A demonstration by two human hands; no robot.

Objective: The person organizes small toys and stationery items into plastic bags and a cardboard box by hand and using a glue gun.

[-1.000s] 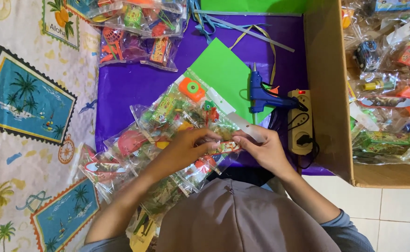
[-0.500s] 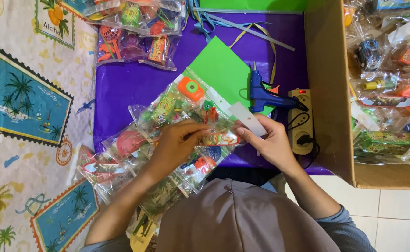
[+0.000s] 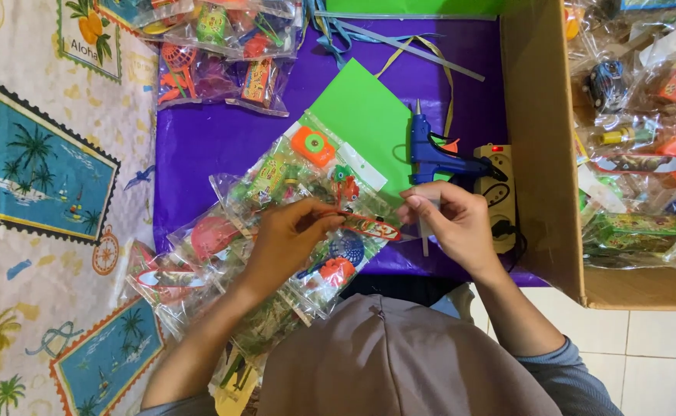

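While the left hand [image 3: 288,239] pinches a red printed strip [image 3: 369,226] over clear toy packets [image 3: 299,185], the right hand [image 3: 449,223] pinches a thin white stick [image 3: 424,231], just below the blue glue gun [image 3: 434,154] on purple cloth [image 3: 214,139].

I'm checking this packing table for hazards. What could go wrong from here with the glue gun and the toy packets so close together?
The blue glue gun lies beside the power strip, whose red light shows, so it may be hot; the right hand works right next to it and could get burnt. The green card and clear toy packets lie close by and might melt or scorch. The left hand rests on a loose pile that could slide.
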